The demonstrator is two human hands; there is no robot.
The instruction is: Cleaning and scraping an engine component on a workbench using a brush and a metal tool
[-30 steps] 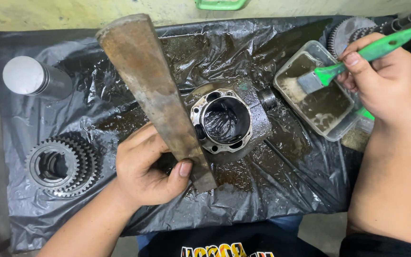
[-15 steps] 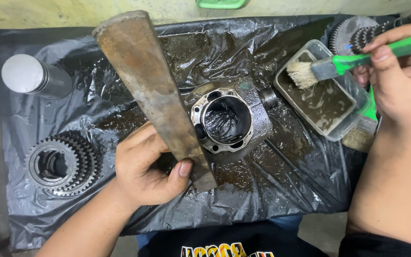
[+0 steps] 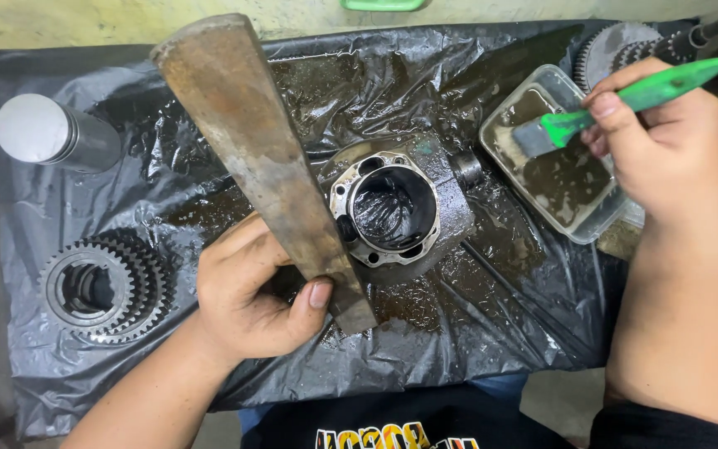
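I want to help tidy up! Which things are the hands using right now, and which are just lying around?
In use:
- rusty wedge-shaped metal plate, held by the left hand
- green-handled paintbrush, in the right hand
- clear plastic tub of brown liquid, under the brush

Lying about:
- round grey metal housing
- dark stepped gear
- grey metal cylinder
- black plastic sheet

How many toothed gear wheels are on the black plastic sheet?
2. One stacked steel gear cluster lies at the left edge of the sheet. A second grey toothed gear sits at the top right, partly hidden behind the right hand; more may be hidden there.
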